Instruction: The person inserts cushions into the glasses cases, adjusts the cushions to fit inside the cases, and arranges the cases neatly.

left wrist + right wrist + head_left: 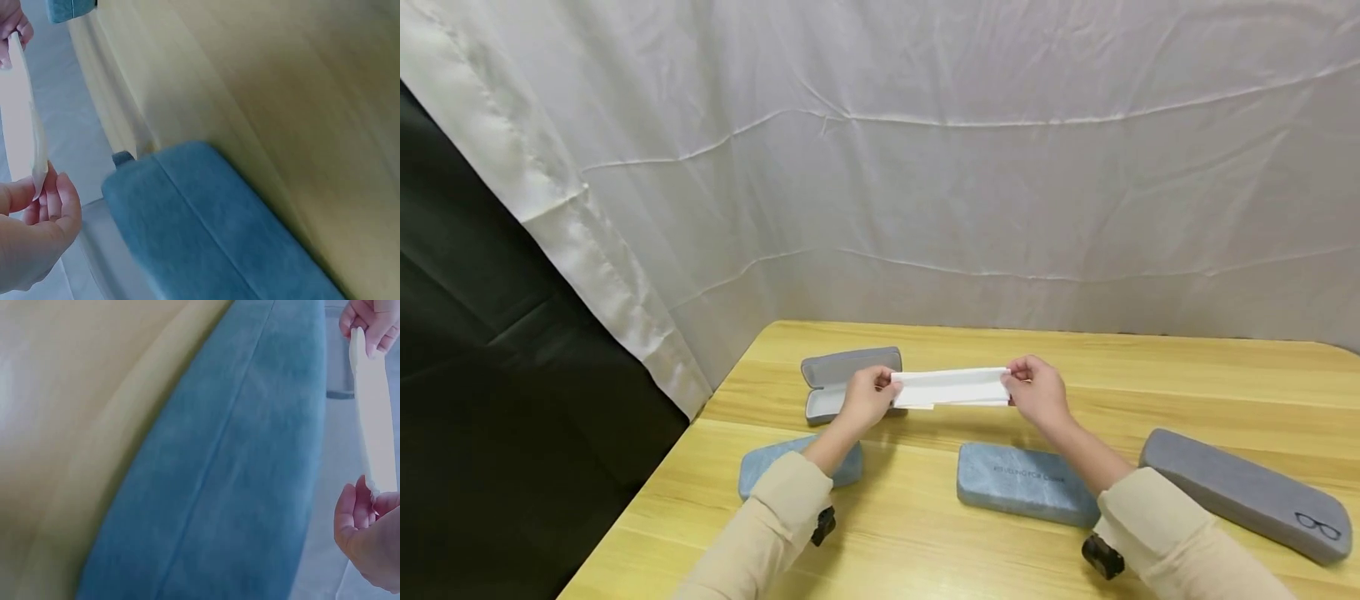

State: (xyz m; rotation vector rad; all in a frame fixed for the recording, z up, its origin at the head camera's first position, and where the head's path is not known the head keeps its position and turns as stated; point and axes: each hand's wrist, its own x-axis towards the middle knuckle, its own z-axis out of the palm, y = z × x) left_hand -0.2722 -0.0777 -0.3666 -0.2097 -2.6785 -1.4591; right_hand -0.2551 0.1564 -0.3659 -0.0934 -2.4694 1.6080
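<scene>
A folded white strip (951,388), cloth or paper, I cannot tell which, stretches level between my two hands above the table. My left hand (867,398) pinches its left end between thumb and fingers. At the other end my right hand (1039,392) pinches it the same way. Behind the left hand, a grey glasses case (850,364) lies with its lid up and a pale lining, partly hidden by that hand. Below the left forearm is a blue glasses case (206,219), closed. Another closed blue glasses case (1022,482), with lettering on top, lies under the right forearm.
A closed grey glasses case (1240,492) with a spectacles drawing lies on the right of the wooden table (917,533). White curtain (970,192) hangs behind the table, and black cloth (497,400) hangs on the left.
</scene>
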